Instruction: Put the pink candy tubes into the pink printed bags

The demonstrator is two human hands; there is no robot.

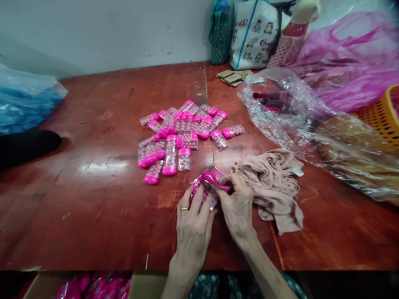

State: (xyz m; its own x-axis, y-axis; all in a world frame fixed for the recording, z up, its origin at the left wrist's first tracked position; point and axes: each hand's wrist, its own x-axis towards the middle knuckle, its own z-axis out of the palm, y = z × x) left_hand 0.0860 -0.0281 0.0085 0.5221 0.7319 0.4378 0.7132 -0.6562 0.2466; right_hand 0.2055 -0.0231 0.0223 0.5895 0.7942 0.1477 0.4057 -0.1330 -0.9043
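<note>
My left hand (191, 226), with a gold ring, and my right hand (237, 203) meet near the front of a reddish-brown wooden table (93, 207). Together they hold a small pink packet (209, 180), apparently a clear container with pink wrapping; the right fingers pinch its top edge while the left fingers hold it from below. Just beyond lies a pile of several clear candy containers with pink caps (182, 133), filled with pale pink balls. A beige cloth (274, 187) lies crumpled right beside my right hand.
A crinkled clear plastic bag (311, 120) sprawls at the right, with pink plastic sheeting (349, 54) and an orange basket (385, 116) behind. Printed tote bags (252, 33) stand against the wall. A blue-filled bag (25, 104) and a dark sleeve (28, 145) are at left. A box of pink items (93, 286) sits below the table's front edge.
</note>
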